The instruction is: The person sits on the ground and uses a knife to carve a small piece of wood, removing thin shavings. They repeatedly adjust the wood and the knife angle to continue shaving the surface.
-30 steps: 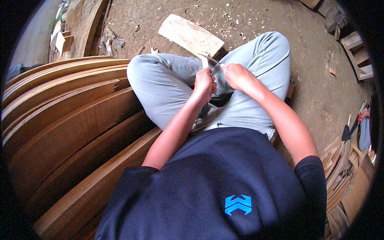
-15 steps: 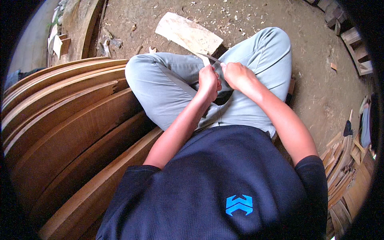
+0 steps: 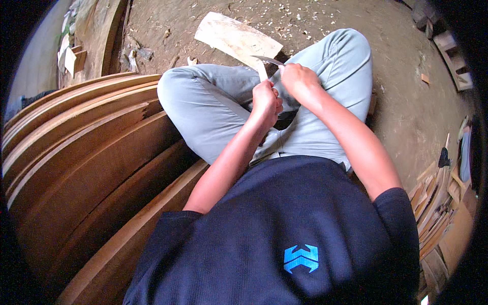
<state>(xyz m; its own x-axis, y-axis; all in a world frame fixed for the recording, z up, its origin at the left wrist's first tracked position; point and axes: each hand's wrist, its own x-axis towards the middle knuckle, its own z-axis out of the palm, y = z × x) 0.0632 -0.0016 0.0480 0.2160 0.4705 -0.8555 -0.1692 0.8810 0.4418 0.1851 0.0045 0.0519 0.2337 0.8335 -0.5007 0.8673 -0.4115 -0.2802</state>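
Observation:
Above my crossed legs, my left hand (image 3: 266, 100) is closed round a pale strip of wood (image 3: 262, 71) that sticks up out of the fist. My right hand (image 3: 299, 82) grips a knife (image 3: 268, 59); its handle is hidden in the fingers. The blade points left, near the upper end of the strip; I cannot tell whether the two touch. Just beyond the hands, a broad pale wooden board (image 3: 236, 39) lies on the ground, its near end close to the blade and my shins.
Long brown planks (image 3: 91, 147) stand stacked along my left side. Small wood shavings (image 3: 300, 15) litter the dirt floor ahead. Thin wood offcuts (image 3: 432, 208) are heaped at the right, with a wooden frame (image 3: 452, 58) farther off. A small wood chip (image 3: 425, 78) lies on the right-hand ground.
My right hand and the knife have moved a little up and away from me, the blade now nearer the strip's upper end. My left hand keeps its hold nearly in place.

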